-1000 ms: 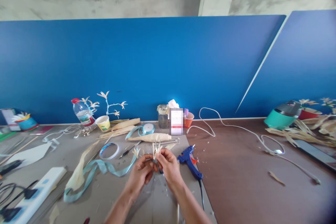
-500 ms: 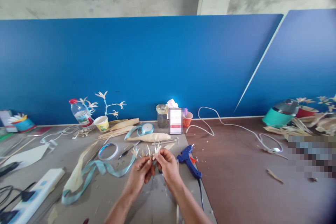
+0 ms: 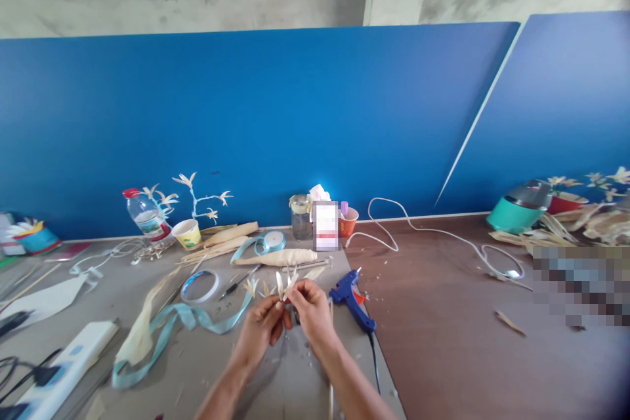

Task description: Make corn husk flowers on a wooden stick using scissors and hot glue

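Observation:
My left hand (image 3: 260, 329) and my right hand (image 3: 310, 312) meet over the grey mat (image 3: 207, 354), fingers pinched on a small cream husk flower (image 3: 286, 281) whose pointed petals stick up between the fingertips. Something dark shows under my right fingers; I cannot make it out. A blue glue gun (image 3: 352, 298) lies just right of my right hand. Another small husk flower (image 3: 253, 286) lies on the mat left of my hands.
A light blue ribbon (image 3: 187, 318), a tape ring (image 3: 199, 285), rolled husks (image 3: 280, 257), a water bottle (image 3: 146, 216), a yellow cup (image 3: 187, 231) and a jar (image 3: 298, 216) lie behind. A white cable (image 3: 443, 239) crosses the brown table (image 3: 467, 354). A power strip (image 3: 63, 361) sits at the left.
My hands have kept the husk flower between them and shifted slightly; the petals now spread a little wider. The view has drifted a bit to the right.

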A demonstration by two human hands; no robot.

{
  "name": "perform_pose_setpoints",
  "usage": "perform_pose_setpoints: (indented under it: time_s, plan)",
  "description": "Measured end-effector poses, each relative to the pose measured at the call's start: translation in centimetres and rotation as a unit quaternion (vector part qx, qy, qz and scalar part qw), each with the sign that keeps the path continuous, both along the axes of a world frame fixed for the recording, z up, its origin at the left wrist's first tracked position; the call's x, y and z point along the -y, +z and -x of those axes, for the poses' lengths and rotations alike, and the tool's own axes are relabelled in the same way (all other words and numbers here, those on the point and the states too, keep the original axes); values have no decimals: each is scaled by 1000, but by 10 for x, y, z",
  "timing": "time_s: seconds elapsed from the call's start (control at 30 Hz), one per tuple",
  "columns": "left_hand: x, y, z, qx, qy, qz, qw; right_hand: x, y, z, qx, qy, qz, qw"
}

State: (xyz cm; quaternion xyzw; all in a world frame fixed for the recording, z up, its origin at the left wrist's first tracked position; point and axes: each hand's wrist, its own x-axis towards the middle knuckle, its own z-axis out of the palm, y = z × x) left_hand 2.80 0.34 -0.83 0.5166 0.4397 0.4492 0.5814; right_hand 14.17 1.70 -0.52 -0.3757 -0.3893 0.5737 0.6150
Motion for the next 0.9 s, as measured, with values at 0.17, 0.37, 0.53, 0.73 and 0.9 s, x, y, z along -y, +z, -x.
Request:
perform_pose_setpoints:
  time_s: [0.17,0.37,0.53,0.73,0.9]
  plan:
    - [1,0,1,-11,-8,-3,1000,-1,-1,-1,39,-32,-1,999]
    - [1,2,3,-39,-14,-15,999,3,6,-2,88,-51,-4,995]
    - [2,3,2,-46,-15,-22,999,8,17,-4,130,-71,-2,989]
    - [2,1,2,-43,-25,-24,998,10,20,-5,147,-86,-4,985]
    - [2,4,2,-45,-21,-21,999,6,14,-3,114,-80,9,990]
